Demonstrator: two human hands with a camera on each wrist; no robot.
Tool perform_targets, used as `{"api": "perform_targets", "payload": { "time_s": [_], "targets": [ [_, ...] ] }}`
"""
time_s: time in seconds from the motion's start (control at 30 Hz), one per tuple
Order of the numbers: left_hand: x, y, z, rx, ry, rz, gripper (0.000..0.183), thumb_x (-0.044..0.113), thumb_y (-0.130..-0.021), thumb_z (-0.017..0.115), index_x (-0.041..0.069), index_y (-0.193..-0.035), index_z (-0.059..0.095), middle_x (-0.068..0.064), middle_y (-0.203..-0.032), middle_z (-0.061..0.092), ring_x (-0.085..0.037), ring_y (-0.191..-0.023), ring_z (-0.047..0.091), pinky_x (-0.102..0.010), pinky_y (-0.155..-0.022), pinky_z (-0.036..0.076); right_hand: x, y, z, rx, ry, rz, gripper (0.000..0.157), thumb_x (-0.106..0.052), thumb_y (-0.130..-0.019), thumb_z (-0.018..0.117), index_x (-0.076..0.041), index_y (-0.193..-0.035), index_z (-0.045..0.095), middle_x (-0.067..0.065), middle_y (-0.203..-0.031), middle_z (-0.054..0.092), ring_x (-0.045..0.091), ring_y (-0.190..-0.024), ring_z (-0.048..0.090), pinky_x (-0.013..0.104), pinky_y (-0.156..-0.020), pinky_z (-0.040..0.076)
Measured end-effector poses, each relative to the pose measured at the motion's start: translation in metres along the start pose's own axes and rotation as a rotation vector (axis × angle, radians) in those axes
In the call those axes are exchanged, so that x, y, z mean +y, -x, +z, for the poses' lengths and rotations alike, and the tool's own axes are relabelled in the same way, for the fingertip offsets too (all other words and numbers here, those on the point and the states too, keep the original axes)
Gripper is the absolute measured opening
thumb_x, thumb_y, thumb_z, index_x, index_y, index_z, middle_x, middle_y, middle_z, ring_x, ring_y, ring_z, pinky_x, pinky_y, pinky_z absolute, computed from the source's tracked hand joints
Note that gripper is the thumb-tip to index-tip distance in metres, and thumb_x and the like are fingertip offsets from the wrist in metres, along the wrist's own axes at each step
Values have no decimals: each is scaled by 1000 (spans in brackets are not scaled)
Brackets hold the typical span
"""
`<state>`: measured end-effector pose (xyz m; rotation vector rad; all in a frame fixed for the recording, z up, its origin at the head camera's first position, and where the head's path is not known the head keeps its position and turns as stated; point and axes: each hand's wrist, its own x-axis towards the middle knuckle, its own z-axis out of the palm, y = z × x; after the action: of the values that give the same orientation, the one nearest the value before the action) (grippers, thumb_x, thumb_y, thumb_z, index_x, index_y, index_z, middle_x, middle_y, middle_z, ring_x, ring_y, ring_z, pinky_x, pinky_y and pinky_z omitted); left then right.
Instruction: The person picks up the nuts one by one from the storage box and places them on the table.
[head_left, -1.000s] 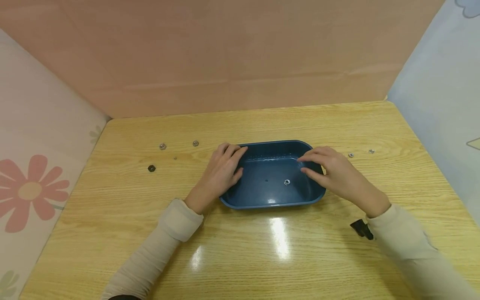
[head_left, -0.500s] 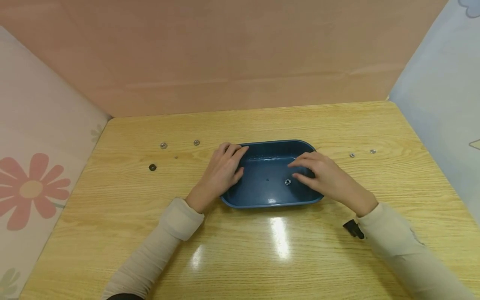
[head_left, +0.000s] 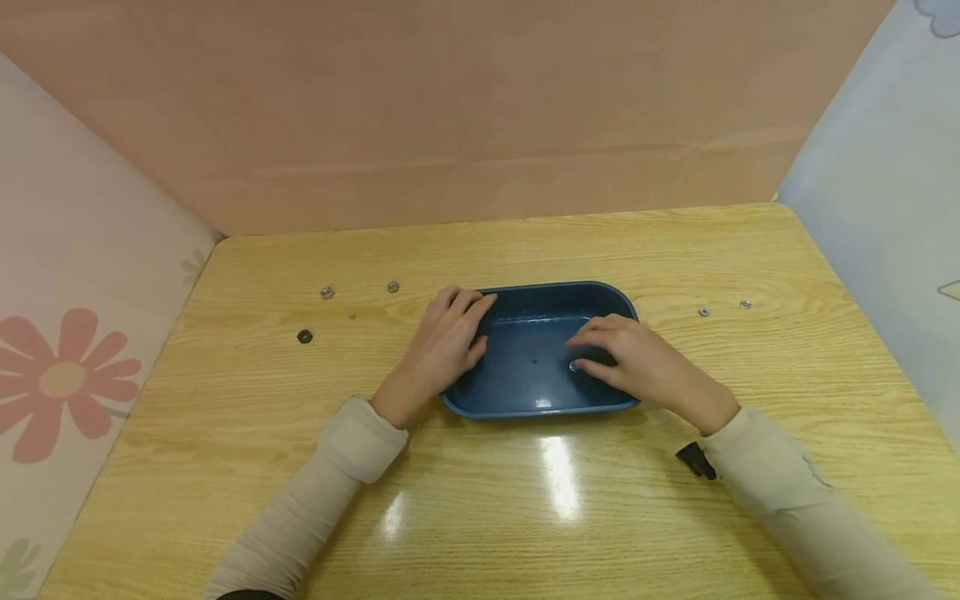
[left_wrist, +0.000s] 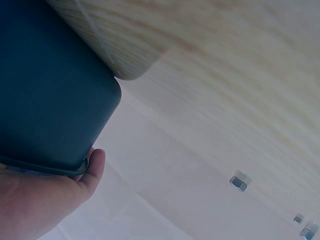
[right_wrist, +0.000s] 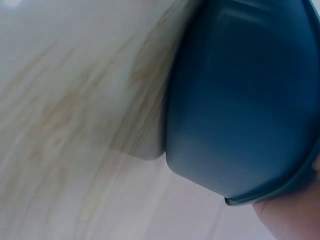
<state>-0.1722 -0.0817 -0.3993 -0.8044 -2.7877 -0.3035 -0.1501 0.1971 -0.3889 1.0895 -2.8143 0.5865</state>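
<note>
A blue plastic tub [head_left: 517, 392] sits mid-table. My left hand [head_left: 446, 342] holds it at the far left corner, with fingers over the rim and the thumb inside; the left wrist view shows a fingertip [left_wrist: 95, 167] beyond the rim. Inside the tub lies a small silver nut [head_left: 573, 366], partly covered by my right thumb. My right hand [head_left: 637, 362] reaches over the tub's right side, its thumb and forefinger parted near the nut. Most of that hand is hidden behind the tub in the right wrist view.
On the left lie a black nut [head_left: 304, 337], two silver nuts [head_left: 327, 292] and a tiny piece [head_left: 352, 317]. Two small nuts [head_left: 703, 312] lie on the right. A black camera piece [head_left: 697, 460] hangs at the right cuff. Walls border the table's back and sides.
My right hand has moved left and down into the tub, from its right rim to the silver nut. The left hand has kept its place.
</note>
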Motion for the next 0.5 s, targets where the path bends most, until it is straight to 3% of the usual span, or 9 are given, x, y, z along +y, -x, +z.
{"api": "perform_targets", "payload": {
  "time_s": [0.27, 0.5],
  "targets": [
    [0, 0, 1, 3, -6, -1, 57, 18, -90, 72, 7, -142, 53, -11, -132, 60, -31, -122, 49, -45, -104, 43, 0, -3, 2, -25, 29, -2, 20, -15, -87, 76, -9, -105, 76, 7, -108, 72, 33, -106, 66, 53, -93, 51],
    [1, 0, 0, 0, -7, -2, 58, 19, -89, 73, 7, -142, 53, -11, -132, 61, -31, -121, 49, -45, -104, 43, -1, -4, 4, -42, 67, 1, 21, -15, -84, 78, -9, -104, 77, 7, -105, 73, 31, -101, 67, 51, -89, 51]
  ]
}}
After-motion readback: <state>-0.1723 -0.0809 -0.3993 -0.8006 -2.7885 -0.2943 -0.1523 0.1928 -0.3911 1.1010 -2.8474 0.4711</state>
